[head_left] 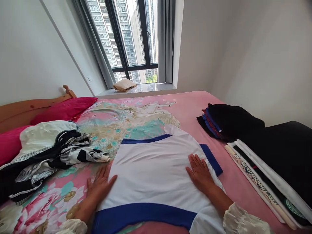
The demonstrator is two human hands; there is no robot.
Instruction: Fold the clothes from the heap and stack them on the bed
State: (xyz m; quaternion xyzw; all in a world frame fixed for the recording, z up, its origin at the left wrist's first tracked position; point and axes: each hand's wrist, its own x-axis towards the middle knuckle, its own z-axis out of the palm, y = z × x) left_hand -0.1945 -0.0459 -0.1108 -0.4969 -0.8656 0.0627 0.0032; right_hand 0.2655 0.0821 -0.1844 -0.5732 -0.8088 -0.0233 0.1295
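Note:
A white T-shirt with blue trim (151,172) lies spread out on the bed in front of me, a blue band across its near side and another along its far side. My right hand (200,172) rests flat on the shirt's right part, fingers extended. At the left edge of the shirt is my left hand (101,185), its fingers spread and the thumb reaching over the white cloth. Neither hand grips anything. On the shirt's right, a blue-edged sleeve (211,159) sticks out past my right hand.
A loose heap of black, white and striped clothes (56,156) lies left, near red pillows (65,109). Folded dark clothes (231,120) and a stack of folded shirts (263,182) sit right. The floral bedsheet (146,126) reaches toward the window, where a beige bundle (124,85) rests.

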